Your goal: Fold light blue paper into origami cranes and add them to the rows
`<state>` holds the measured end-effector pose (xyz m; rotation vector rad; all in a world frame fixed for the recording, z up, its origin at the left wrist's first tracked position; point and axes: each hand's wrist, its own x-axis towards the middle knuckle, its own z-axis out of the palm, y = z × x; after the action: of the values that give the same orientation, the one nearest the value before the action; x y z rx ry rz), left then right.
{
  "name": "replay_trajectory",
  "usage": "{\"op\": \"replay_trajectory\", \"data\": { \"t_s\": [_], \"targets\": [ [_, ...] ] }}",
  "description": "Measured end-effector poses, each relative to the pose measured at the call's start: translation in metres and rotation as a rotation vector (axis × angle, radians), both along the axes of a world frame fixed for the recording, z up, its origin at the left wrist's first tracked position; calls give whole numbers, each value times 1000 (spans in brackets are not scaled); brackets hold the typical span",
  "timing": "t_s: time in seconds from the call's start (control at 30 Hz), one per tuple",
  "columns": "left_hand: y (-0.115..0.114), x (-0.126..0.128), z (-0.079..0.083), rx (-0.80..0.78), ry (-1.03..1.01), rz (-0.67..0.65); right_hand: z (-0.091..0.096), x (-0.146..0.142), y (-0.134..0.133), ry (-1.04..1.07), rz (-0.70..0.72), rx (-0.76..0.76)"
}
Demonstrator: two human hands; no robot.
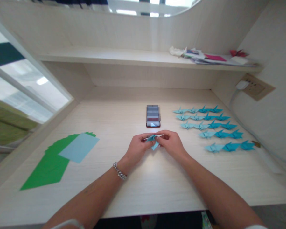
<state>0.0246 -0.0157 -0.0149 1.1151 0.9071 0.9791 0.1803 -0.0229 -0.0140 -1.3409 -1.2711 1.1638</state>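
A small, partly folded piece of light blue paper (154, 145) is held between both hands above the middle of the desk. My left hand (138, 147) pinches its left side, thumb in front. On the right side, the fingers and thumb of my right hand (171, 142) grip the same paper. Part of the folds is hidden behind the fingers. Just beyond the hands lies a phone (153, 124), its screen lit and blurred. To the right, several folded blue paper cranes (211, 134) stand in rows, from pale to deeper blue.
Fanned green paper sheets (46, 165) lie at the left, with a light blue sheet (79, 148) on top. A shelf (109, 57) spans the back, bearing papers (202, 56). A white cable (240, 121) runs from the wall socket (258, 87) down the right side.
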Motion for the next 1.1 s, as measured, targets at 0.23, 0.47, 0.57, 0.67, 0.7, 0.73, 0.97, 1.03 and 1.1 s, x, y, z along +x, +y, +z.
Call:
{"op": "replay_trajectory", "data": {
  "t_s": [0.23, 0.47, 0.57, 0.67, 0.7, 0.73, 0.97, 1.03, 1.1],
  "targets": [
    [0, 1, 3, -48, -87, 77, 2, -1, 1, 148, 2, -59],
    [1, 0, 1, -26, -53, 105, 4, -1, -1, 176, 1, -77],
    [2, -1, 0, 24, 1, 85, 4, -2, -1, 146, 42, -62],
    [1, -2, 3, 23, -20, 58, 3, -1, 0, 119, 42, -68],
    [1, -2, 4, -3, -72, 46, 2, -1, 0, 119, 26, -73],
    [1, -2, 6, -36, -138, 36, 2, -1, 1, 125, 9, -78],
    [2, -1, 12, -179, -327, 65, 2, 3, 2, 164, -22, -82],
    [2, 0, 12, -175, -321, 65, 1, 3, 2, 160, -7, -72],
    [2, 0, 12, -172, -317, 65, 0, 3, 2, 162, 3, -77]
  ]
}}
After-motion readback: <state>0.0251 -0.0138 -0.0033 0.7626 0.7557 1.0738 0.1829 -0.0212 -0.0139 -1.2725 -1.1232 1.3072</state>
